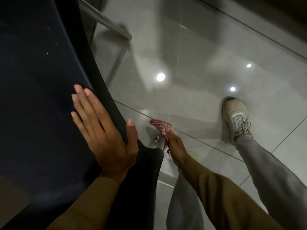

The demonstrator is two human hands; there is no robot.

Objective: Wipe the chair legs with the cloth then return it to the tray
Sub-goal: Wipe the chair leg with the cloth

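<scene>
A dark chair seat [41, 80] fills the left of the head view. My left hand [101, 128] lies flat on its curved edge, fingers spread, thumb over the rim. Below the seat a thin metal chair leg [162, 144] runs down toward the floor. My right hand [176, 146] is closed on a red-and-white checked cloth [160, 126], pressed against that leg near its lower end. A second grey chair leg [106, 20] slants down at the top. No tray is in view.
The floor is glossy grey tile [191, 55] with ceiling-light reflections. My right foot in a pale sneaker [236, 117] stands to the right, my grey trouser legs [274, 180] fill the lower right. A dark wall base [265, 15] runs across the top right.
</scene>
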